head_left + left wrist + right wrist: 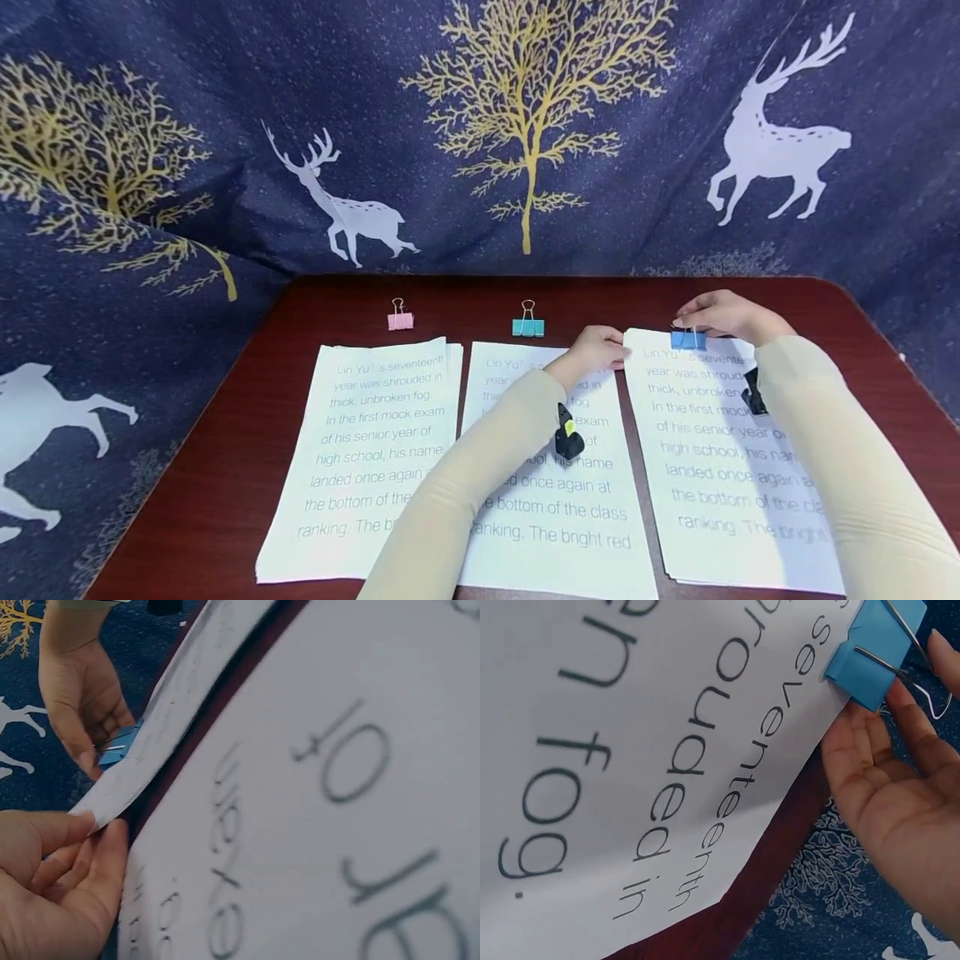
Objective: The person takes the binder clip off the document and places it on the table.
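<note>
A blue binder clip (687, 340) sits on the top edge of the right-hand paper stack (720, 467). Behind that edge, my right hand (723, 317) holds the clip. Up close in the right wrist view, the thumb (946, 660) is by the clip's wire handle, and the fingers are under and behind its blue body (874, 656). My left hand (602, 348) pinches the same stack at its top left corner. In the left wrist view its thumb lies on top of the sheets and the fingers below, with the corner raised.
Two more printed stacks, the middle one (555, 508) and the left one (360, 467), lie alongside on the dark red table (225, 467). A pink binder clip (401, 320) and a teal binder clip (528, 327) rest beyond their top edges. A patterned blue cloth (465, 217) hangs behind the table.
</note>
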`<state>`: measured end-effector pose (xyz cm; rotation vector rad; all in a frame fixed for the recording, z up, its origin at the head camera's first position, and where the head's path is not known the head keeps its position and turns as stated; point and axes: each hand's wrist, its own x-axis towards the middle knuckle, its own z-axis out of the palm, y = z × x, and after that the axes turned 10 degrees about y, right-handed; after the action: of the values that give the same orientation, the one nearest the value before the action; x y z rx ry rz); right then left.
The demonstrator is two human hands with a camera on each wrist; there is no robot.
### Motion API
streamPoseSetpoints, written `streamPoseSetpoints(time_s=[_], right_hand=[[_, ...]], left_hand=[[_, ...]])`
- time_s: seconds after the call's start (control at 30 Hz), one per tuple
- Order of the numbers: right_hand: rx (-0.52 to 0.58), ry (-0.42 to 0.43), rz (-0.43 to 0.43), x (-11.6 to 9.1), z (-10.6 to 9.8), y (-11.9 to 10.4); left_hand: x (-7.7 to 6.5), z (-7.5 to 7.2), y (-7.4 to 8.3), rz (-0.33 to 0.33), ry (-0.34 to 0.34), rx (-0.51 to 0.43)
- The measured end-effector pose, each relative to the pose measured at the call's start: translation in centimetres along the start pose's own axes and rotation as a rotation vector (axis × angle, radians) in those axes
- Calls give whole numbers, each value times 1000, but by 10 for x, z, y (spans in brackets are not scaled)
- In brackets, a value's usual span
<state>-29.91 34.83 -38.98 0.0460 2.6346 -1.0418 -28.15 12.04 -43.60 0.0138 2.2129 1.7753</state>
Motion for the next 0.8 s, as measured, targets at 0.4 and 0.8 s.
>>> streamPoseSetpoints(time_s=[0.4,0.8], right_hand=[[214,-84,-24,-4,-15,3],[414,-286,-64,0,-24,12]], left_hand=[[1,-6,-13,109,-14,-14],[-2,-9,-15,61,-35,-68]])
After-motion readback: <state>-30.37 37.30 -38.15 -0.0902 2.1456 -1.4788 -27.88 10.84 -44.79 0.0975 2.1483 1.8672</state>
